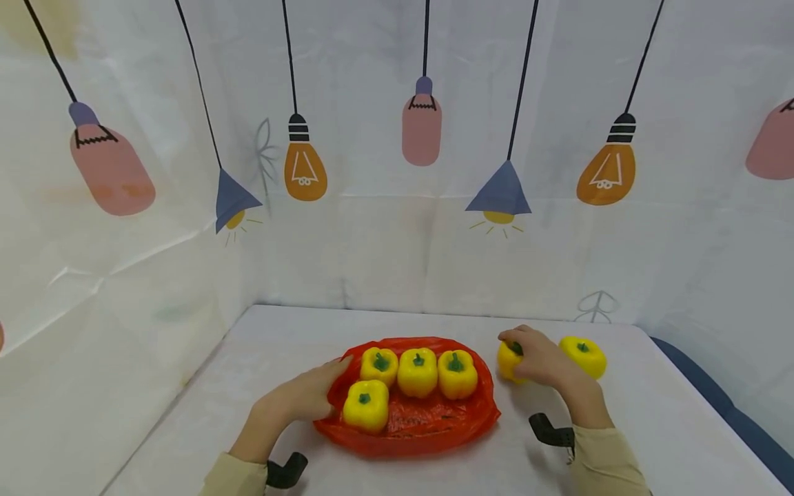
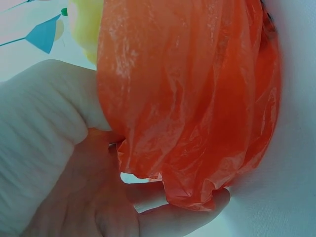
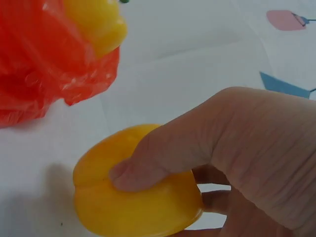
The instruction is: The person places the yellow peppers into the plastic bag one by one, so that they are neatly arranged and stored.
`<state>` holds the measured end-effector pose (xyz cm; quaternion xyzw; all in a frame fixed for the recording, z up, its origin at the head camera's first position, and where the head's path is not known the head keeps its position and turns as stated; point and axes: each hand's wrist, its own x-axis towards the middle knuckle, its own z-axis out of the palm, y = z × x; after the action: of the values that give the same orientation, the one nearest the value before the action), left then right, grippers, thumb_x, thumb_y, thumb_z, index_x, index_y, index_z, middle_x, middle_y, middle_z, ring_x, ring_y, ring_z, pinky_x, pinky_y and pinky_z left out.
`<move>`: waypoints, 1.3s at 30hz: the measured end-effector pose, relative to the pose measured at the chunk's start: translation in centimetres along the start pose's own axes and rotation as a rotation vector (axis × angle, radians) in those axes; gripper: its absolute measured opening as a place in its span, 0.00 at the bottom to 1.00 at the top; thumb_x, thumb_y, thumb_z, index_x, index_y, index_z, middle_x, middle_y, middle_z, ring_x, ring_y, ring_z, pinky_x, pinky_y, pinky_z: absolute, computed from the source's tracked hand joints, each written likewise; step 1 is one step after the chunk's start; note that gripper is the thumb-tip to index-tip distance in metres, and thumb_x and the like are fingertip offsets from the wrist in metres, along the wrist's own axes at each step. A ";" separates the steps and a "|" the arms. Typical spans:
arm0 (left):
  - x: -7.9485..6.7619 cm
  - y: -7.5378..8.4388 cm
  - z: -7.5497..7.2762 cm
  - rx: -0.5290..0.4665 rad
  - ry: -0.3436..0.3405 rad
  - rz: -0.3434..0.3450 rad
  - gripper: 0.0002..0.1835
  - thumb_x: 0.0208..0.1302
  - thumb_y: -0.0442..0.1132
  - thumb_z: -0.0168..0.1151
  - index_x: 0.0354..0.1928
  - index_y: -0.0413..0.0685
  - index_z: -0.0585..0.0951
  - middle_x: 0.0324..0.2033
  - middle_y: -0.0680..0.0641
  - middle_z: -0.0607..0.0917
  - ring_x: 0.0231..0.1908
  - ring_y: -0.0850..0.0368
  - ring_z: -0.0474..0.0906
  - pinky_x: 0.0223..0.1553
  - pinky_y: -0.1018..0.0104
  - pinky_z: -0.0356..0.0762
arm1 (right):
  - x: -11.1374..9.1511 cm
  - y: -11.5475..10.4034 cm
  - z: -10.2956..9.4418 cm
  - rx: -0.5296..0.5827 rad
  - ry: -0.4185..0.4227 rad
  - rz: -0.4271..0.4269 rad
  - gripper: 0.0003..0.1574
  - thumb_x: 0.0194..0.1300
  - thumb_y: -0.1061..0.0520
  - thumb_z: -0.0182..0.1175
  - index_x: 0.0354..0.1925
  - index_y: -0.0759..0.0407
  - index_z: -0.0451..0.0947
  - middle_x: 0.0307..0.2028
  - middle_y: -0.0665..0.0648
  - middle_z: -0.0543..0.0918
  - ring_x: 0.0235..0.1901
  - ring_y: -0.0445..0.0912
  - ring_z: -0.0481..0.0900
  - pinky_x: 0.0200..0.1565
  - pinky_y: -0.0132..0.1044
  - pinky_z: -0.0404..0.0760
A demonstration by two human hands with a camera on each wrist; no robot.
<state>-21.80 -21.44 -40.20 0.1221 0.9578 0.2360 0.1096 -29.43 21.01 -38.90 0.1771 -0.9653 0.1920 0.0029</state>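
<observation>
A red plastic bag lies spread wide on the table, its mouth facing up. Several yellow bell peppers with green stems sit inside it. My left hand holds the bag's left edge; in the left wrist view the thumb passes behind the red film while the fingers stay on the outer side. To the right of the bag, my right hand grips another yellow bell pepper, thumb on its near side and fingers around the far side. Whether this pepper touches the table is hard to tell.
One more yellow bell pepper stands on the white table just beyond the right hand. Behind the table hangs a white sheet printed with lamps. A dark blue seat-like edge shows past the table's right side.
</observation>
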 end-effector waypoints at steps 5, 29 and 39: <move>-0.3 0.2 -0.1 0.006 0.002 0.009 0.45 0.50 0.29 0.64 0.75 0.46 0.63 0.73 0.42 0.67 0.73 0.42 0.61 0.72 0.39 0.60 | -0.3 -1.6 -1.0 0.028 0.051 -0.065 0.40 0.45 0.64 0.65 0.61 0.59 0.76 0.55 0.62 0.79 0.47 0.53 0.75 0.53 0.58 0.81; 0.0 0.3 0.0 0.011 -0.007 -0.005 0.46 0.50 0.29 0.63 0.75 0.49 0.63 0.73 0.41 0.66 0.73 0.41 0.62 0.72 0.38 0.60 | -3.4 -12.7 -0.8 0.167 -0.161 -0.343 0.38 0.53 0.60 0.65 0.64 0.41 0.75 0.60 0.43 0.73 0.54 0.41 0.72 0.55 0.42 0.82; 0.1 0.3 0.0 0.005 -0.005 -0.019 0.46 0.50 0.30 0.65 0.75 0.49 0.63 0.73 0.42 0.66 0.73 0.42 0.62 0.72 0.38 0.61 | -3.7 -14.7 1.8 0.062 -0.225 -0.386 0.41 0.50 0.61 0.66 0.60 0.30 0.75 0.55 0.42 0.72 0.52 0.40 0.70 0.47 0.33 0.81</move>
<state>-21.79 -21.12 -40.10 0.1136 0.9592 0.2324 0.1142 -20.75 8.89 -35.38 0.3790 -0.9014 0.1962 -0.0737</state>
